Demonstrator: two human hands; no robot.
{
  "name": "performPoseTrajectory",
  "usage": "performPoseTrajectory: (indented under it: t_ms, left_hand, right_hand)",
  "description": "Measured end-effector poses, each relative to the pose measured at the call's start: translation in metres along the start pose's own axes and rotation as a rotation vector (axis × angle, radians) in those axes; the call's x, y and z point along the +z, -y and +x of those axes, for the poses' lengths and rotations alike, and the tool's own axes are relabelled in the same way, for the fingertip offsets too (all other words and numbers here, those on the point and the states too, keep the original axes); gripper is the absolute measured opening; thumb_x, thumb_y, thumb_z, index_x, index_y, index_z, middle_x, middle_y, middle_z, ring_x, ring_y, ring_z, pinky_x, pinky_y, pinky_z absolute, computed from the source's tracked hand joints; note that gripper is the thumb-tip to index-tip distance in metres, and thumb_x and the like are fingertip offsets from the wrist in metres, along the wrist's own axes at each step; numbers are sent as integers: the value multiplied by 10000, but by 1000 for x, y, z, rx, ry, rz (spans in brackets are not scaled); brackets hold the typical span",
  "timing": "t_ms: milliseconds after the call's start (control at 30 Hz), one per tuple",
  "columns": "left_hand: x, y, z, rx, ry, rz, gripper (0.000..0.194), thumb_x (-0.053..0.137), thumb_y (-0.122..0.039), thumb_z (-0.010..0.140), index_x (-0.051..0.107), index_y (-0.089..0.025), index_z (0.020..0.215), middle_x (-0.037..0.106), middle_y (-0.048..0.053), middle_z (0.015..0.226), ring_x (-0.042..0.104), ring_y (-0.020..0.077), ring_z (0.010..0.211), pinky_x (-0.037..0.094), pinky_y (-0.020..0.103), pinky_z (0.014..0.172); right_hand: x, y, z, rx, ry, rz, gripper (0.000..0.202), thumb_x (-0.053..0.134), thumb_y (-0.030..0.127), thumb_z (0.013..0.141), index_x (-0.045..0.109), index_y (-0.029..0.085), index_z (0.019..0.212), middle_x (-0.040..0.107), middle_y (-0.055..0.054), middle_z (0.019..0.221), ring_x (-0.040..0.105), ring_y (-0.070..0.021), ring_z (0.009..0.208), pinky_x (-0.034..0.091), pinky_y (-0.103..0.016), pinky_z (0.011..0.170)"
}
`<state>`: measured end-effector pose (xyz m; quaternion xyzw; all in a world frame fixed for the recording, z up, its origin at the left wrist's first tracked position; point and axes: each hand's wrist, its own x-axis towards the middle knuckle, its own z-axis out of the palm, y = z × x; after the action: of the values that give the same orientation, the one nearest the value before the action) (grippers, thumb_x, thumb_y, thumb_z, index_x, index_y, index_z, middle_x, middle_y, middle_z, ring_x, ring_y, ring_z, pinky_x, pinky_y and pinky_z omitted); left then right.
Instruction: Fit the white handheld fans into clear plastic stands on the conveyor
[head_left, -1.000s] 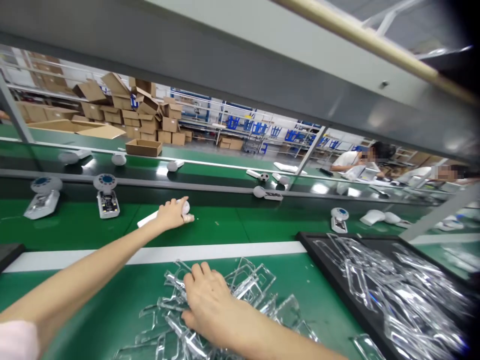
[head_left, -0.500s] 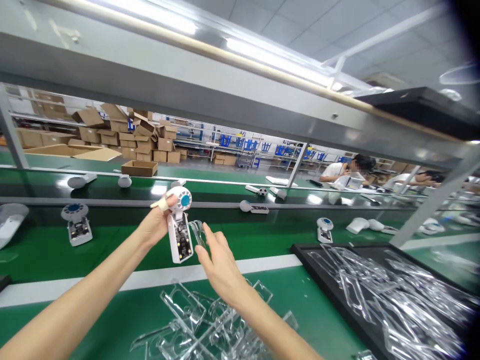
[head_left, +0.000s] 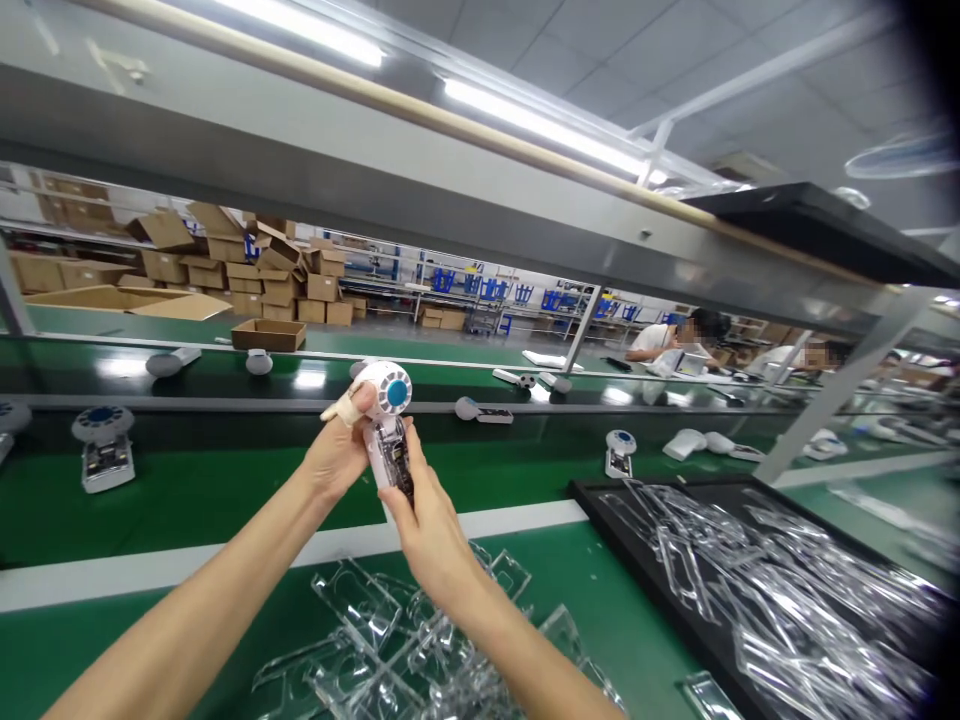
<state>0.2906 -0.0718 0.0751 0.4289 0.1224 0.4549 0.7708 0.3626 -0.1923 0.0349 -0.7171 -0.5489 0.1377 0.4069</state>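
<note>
My left hand (head_left: 341, 440) grips a white handheld device (head_left: 391, 392) by its round head, which has a blue disc in a ring of dark slots. Its handle points down and shows a bare circuit board (head_left: 393, 455). My right hand (head_left: 435, 520) is closed at the handle's right side, thumb in front. It holds a clear plastic cover against the handle, mostly hidden behind the fingers. Below both hands, a loose pile of clear plastic covers (head_left: 367, 610) lies on the green work surface (head_left: 630, 620).
A black tray (head_left: 600, 510) heaped with clear plastic parts (head_left: 780, 570) stands at right. Similar devices lie along the green belt, one at left (head_left: 105, 450) and one at right (head_left: 620, 453). A metal shelf beam (head_left: 450, 210) crosses above. Another person (head_left: 660, 338) works at the far right.
My right hand has brought the clear cover onto the device's handle. The device has shifted a little right in view, and devices on the near belt appear farther left.
</note>
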Motion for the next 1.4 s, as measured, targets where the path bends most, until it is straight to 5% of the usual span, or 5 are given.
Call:
performPoseTrajectory:
  t_ms: [400,667,1033,1233,1400]
  left_hand:
    - [11,33,-27,116,6,439,443,816,-445,589,663,-184,913,699,96,994,642,281,966,497,369,814]
    - [16,52,-24,247,-23,436,327,776,-405,672,662,-203,902,689,70,1003,627,265,992,499,357,854]
    - [-50,73,5,-672,-161,239,795,788,-563,623,452,-167,1225,538,227,1230,582,314,1093,486,414,879]
    - [-21,58,-12,-788,115,25,772,747,-681,565,528,-135,1065,573,190,1124,555,332,1082,375,514,980]
    - [20,67,-7,-760,301,-114,524,713,-624,619,591,-191,888,601,102,991,527,316,1099,217,551,1056]
  right_hand:
    - [-17,-29,39,171,-447,337,492,283,461,942,676,165,913,681,-79,874,619,-209,834,479,-328,779]
    - [-19,-37,66,178,-507,246,593,191,461,962,531,217,542,654,-40,630,617,-175,652,449,-275,668]
    - [-6,-116,120,532,-193,78,314,589,349,916,596,167,1172,581,-101,1257,579,-231,1107,483,-453,943]
    - [-9,-48,99,208,-17,458,560,186,491,994,610,172,1175,666,-105,1191,621,-187,1100,475,-333,932]
    - [-16,13,75,162,164,1262,325,715,482,723,616,190,622,605,12,498,571,-113,480,476,-230,518]
